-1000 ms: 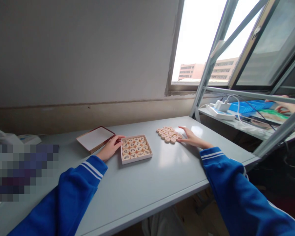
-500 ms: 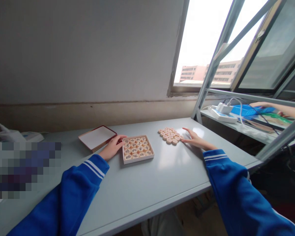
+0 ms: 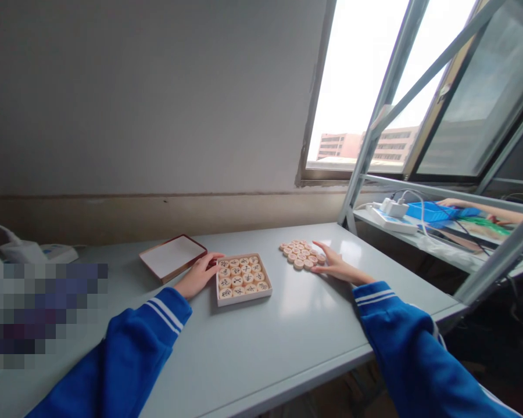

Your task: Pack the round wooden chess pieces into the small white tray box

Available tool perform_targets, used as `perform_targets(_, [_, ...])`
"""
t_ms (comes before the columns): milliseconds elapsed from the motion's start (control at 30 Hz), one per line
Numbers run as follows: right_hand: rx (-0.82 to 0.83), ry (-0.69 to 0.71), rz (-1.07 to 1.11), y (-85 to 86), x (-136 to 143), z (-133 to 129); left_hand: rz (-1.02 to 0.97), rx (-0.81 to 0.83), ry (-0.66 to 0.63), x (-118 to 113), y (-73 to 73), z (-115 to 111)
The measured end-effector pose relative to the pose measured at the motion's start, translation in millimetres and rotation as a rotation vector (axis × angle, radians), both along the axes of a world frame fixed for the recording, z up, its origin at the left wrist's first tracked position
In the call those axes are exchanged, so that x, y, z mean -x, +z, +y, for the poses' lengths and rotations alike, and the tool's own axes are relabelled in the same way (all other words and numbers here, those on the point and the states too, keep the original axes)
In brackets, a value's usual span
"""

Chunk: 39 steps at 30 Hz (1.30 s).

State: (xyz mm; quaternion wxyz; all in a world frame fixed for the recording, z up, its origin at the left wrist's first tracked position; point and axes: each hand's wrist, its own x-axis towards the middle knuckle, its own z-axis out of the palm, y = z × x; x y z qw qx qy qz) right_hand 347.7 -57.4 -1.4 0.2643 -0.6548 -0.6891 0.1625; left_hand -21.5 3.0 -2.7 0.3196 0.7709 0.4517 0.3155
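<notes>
A shallow square box (image 3: 245, 299) stands on the desk, its inside filled with rows of round wooden xiangqi pieces (image 3: 236, 281) bearing dark characters. My left hand (image 3: 197, 276) holds the box at its far left corner, thumb and fingers against the rim. To the right lies a cluster of loose xiangqi pieces (image 3: 297, 254), flat on the desk and packed side by side; their markings look reddish and faint. My right hand (image 3: 336, 266) is open at the right edge of this cluster, thumb and fingers spread apart, the fingertips beside the outer pieces.
The box lid (image 3: 172, 256) lies inside up, left of the box. Behind the grey desk (image 3: 244, 354) is a wall. A metal frame (image 3: 353, 191) rises at right, beyond which are a power strip (image 3: 392, 219), a blue tray (image 3: 429, 212) and another person's arm (image 3: 483, 208).
My right hand has shifted slightly left against the loose pieces, its fingers now closer around their right side. The view has tilted up a little. My left hand stays at the box.
</notes>
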Motion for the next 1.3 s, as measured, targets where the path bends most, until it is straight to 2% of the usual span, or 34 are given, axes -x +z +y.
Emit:
perform_targets(100, [0.023, -0.001, 0.014, 0.2, 0.5, 0.0, -0.008, -0.003, 0.003, 0.4, -0.4, 0.3])
perform_targets(267, [0.162, 0.026, 0.129, 6.7, 6.0, -5.0, -0.018, 0.006, 0.003, 0.6, -2.8, 0.9])
perform_targets(367, [0.172, -0.005, 0.173, 6.8, 14.7, -3.6, -0.010, -0.003, 0.011, 0.5, -4.2, 1.8])
perform_targets(500, [0.124, -0.063, 0.202, 5.4, 17.0, 0.5, 0.000, -0.006, -0.007, 0.4, -3.9, 2.2])
perform_targets(700, [-0.047, -0.204, 0.358, 4.0, 3.8, 18.2, 0.008, -0.002, 0.019, 0.7, -4.0, 2.4])
perform_targets(800, [-0.167, -0.189, 0.363, 6.2, 11.5, 30.3, 0.012, 0.003, 0.025, 1.2, -6.3, 4.0])
perform_targets(900, [-0.323, 0.011, 0.254, 17.4, 41.5, 34.7, 0.001, 0.010, 0.016, 1.4, -8.5, 5.7])
perform_targets(967, [-0.282, 0.232, 0.098, 28.5, 71.6, 33.8, -0.005, 0.001, 0.012, 1.4, -9.0, 6.2])
perform_targets(1067, [-0.240, 0.439, -0.221, 42.7, 117.6, 33.8, -0.013, -0.021, 0.002, 1.5, -8.2, 5.5])
perform_targets(1167, [-0.244, 0.501, -0.440, 47.5, 146.1, 38.1, -0.028, -0.013, -0.017, 1.7, -7.0, 3.9])
perform_targets(1300, [-0.266, 0.428, -0.597, 42.7, 150.4, 39.4, -0.021, -0.014, -0.013, 1.8, -7.2, 3.1])
